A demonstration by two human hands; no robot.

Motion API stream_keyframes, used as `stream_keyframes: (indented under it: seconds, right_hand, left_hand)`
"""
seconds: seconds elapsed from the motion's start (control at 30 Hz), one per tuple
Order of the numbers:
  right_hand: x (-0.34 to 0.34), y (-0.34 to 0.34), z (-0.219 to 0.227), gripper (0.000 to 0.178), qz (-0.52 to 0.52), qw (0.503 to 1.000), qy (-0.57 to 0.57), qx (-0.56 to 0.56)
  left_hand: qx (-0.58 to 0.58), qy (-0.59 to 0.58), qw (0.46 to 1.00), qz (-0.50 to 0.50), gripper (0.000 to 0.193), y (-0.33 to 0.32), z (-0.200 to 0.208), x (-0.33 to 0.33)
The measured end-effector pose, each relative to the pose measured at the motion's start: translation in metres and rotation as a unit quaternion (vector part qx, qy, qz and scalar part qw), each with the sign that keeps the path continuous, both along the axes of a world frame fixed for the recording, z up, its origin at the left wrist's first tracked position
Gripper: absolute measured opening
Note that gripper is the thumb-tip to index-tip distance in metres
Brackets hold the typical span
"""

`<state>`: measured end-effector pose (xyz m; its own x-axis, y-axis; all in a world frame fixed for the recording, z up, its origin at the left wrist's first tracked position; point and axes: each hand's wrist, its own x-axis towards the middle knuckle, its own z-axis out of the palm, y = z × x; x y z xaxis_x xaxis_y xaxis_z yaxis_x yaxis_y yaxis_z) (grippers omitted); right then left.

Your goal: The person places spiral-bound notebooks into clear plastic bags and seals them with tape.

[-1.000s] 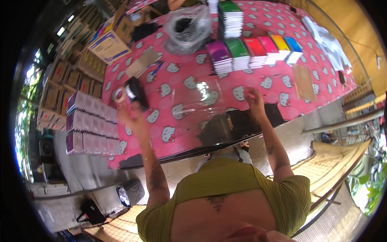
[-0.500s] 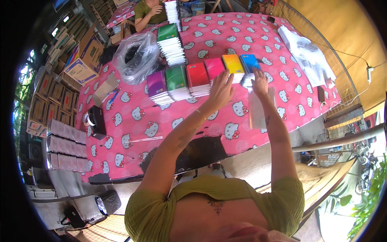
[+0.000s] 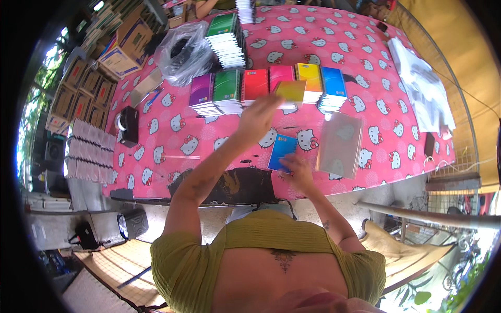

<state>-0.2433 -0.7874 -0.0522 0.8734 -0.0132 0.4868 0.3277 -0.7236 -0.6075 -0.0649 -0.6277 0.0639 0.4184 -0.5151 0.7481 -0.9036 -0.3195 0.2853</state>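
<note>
My left hand (image 3: pixel 259 119) is closed on the edge of a yellow notebook (image 3: pixel 292 91), blurred by motion and held over the row of stacks. Below it, my right hand (image 3: pixel 297 171) grips the lower corner of a blue notebook (image 3: pixel 282 150), which lies at a slant near the table's front. Across the middle runs a row of spiral notebook stacks: purple (image 3: pixel 202 89), green (image 3: pixel 227 86), red (image 3: pixel 254 83), pink (image 3: pixel 281 75), yellow (image 3: pixel 309 76) and blue (image 3: pixel 333 82). The raised notebook partly covers the pink stack.
Clear plastic sleeves (image 3: pixel 340 146) lie right of my right hand. Behind the row stand a taller green stack (image 3: pixel 223 25) and a plastic bag (image 3: pixel 182 57). A black tape dispenser (image 3: pixel 128 127) sits at left, white sheets (image 3: pixel 420 86) at right. Another person's arm (image 3: pixel 206 7) shows at the back.
Both hands were at the yellow and blue stacks. The left has lifted a yellow notebook leftward; the right has brought a blue one down toward me.
</note>
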Motion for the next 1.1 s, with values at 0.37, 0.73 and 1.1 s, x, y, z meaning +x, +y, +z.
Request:
stream_keyframes:
  seconds: [0.37, 0.73, 1.1]
  right_hand:
    - [0.208, 0.019, 0.044, 0.043, 0.008, 0.973, -0.115, -0.2]
    - [0.004, 0.006, -0.02, 0.022, 0.092, 0.992, 0.057, -0.058]
    - [0.181, -0.089, 0.036, 0.081, -0.185, 0.946, 0.078, -0.256]
  left_hand:
    - [0.01, 0.146, 0.97, 0.196, 0.037, 0.05, -0.051, 0.001]
    - [0.102, 0.006, 0.987, 0.122, 0.037, 0.077, -0.037, -0.071]
    - [0.119, -0.041, 0.978, 0.165, 0.048, -0.044, -0.045, 0.034]
